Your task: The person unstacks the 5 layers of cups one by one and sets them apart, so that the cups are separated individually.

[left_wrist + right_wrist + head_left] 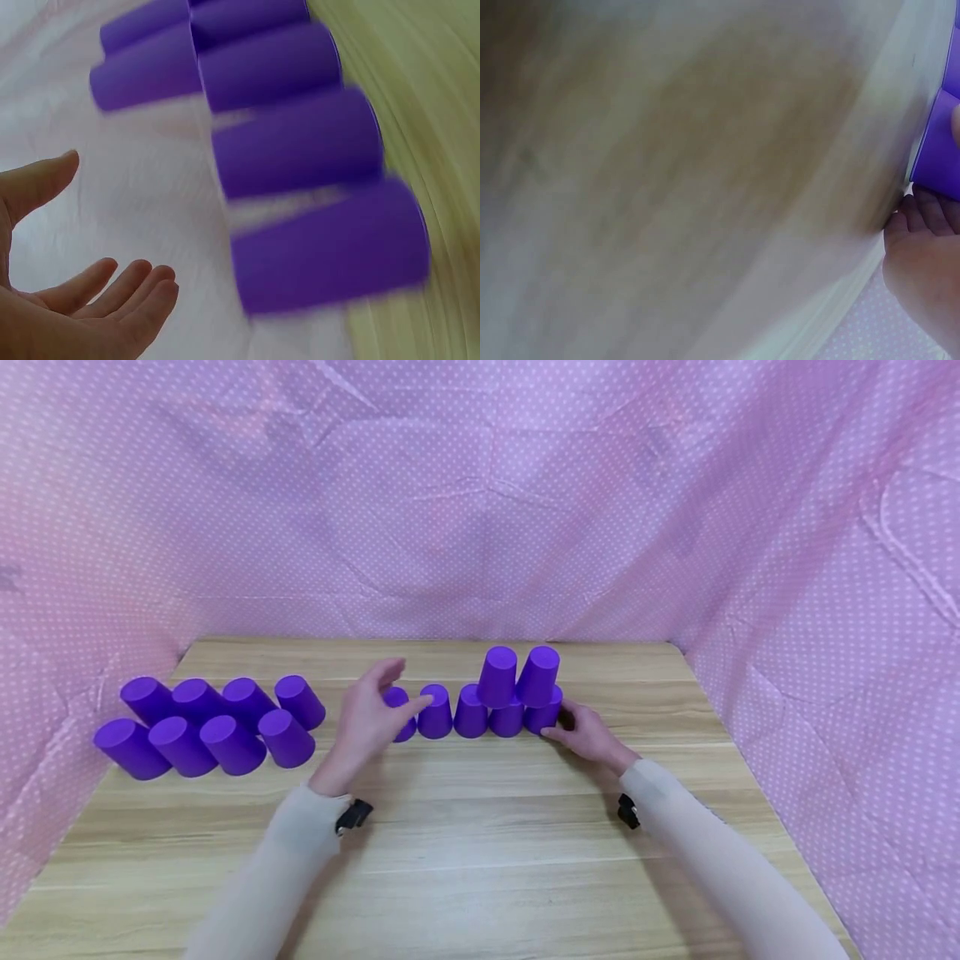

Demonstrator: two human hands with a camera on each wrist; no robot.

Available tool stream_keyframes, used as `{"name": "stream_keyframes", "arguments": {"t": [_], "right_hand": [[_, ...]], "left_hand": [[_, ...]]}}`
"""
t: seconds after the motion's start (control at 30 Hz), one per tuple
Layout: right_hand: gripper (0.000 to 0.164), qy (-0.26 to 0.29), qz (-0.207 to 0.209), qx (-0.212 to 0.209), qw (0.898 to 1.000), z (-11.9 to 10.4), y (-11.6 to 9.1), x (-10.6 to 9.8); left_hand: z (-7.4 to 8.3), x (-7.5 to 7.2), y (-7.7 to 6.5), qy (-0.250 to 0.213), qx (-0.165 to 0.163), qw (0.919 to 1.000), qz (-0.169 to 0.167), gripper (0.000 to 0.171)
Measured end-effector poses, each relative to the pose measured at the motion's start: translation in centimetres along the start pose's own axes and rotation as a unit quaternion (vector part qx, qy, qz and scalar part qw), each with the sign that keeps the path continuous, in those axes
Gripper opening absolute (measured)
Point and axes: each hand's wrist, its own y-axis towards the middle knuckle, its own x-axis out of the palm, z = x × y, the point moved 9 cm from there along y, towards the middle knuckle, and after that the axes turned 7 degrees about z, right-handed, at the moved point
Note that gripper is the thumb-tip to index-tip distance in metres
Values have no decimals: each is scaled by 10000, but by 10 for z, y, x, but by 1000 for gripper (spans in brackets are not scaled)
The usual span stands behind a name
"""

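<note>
Mid-frame stands a row of inverted, tapered purple cups; the left hand, fingers spread, is near its left end, while the right hand grips the rightmost cup.

No readable text, labels, brands, numbers or signs anywhere.

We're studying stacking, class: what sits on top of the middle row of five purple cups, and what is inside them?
Two upside-down cups stand over the three rightmost cups in that row. Whether the five hide anything inside cannot be seen: they stand mouth down.
</note>
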Motion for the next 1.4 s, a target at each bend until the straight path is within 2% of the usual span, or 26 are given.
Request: {"name": "stream_keyframes", "arguments": {"t": [0.13,0.3,0.43,0.6,0.9,1.13,1.27,1.4], "right_hand": [[49,9,11,-60,10000,-2,0,0],[49,-73,33,-75,9999,0,1,0],[50,-81,37,-29,10000,3,2,-1],[52,-43,8,11,10000,3,1,-1],[56,-138,8,79,9999,4,1,0],[58,-110,-25,146,9998,6,1,2],[59,-135,-41,189,9997,7,1,2],[58,-105,-55,206,9997,8,1,2]], "left_hand": [[11,34,7,-66,142,9996,-245,68],[21,67,12,-196,191,9987,-436,71],[26,87,15,-363,106,9978,-535,73],[31,103,16,-514,166,9973,-506,73],[33,113,18,-469,228,9979,-374,68],[32,112,21,-389,469,9978,-274,53],[29,103,18,-516,291,9980,-216,53],[28,86,14,-777,194,9968,-55,53]]}}
